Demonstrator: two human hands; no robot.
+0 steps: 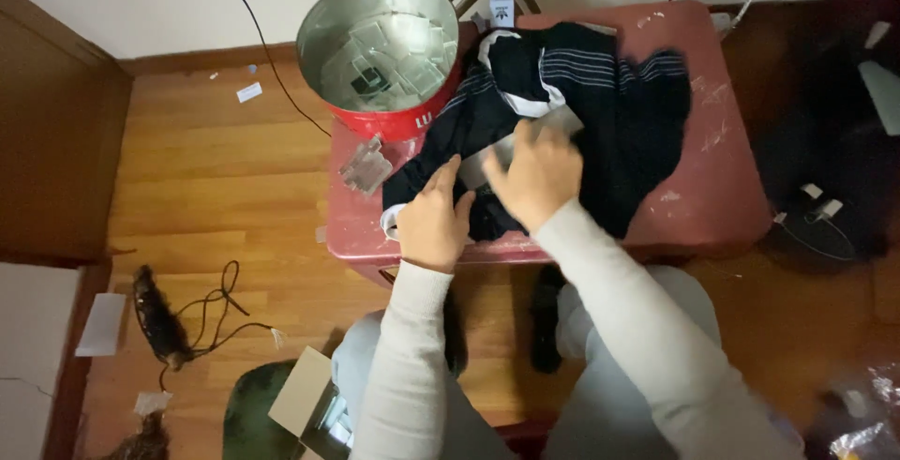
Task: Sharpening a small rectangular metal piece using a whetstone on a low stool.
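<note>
A dark navy garment (600, 113) with thin white stripes and a white collar lies crumpled on a low red table (712, 188). My left hand (433, 218) presses on the garment's near left edge, fingers pointing away from me. My right hand (536, 171) rests on the middle of the cloth, fingers curled into the fabric beside a pale patch. Both arms wear cream long sleeves.
A red round tin (384, 47) with a shiny inside holds several clear plastic pieces at the table's back left corner. A small stack of clear pieces (365, 167) lies beside it. Black cables (211, 310) trail on the wooden floor at left. Dark bags sit at right.
</note>
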